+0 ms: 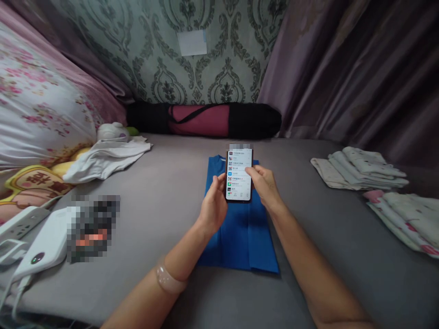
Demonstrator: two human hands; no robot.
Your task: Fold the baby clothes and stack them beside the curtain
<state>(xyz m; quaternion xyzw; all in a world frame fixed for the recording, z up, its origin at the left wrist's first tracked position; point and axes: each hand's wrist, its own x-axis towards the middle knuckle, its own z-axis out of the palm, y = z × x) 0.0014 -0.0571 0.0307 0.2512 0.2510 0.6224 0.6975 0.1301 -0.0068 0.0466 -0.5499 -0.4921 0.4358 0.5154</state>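
A smartphone [239,176] with a lit screen showing a list of chats is held upright between my two hands. My left hand [214,205] grips its left edge, fingers partly hidden behind it. My right hand [265,186] is closed around the right edge, its thumb over the screen. Below the phone lies a folded blue garment [240,237], flat on the grey bed sheet [147,283]. The phone and my hands cover part of the garment's upper half. A pale bangle [169,278] sits on my left wrist.
Folded light clothes [366,169] and another folded pile [408,219] lie at right. A long black and maroon bag [202,119] rests along the wall. At left are a white garment [109,157], a power strip [25,221], a white device [48,242] with cables, and a blurred dark object [94,228].
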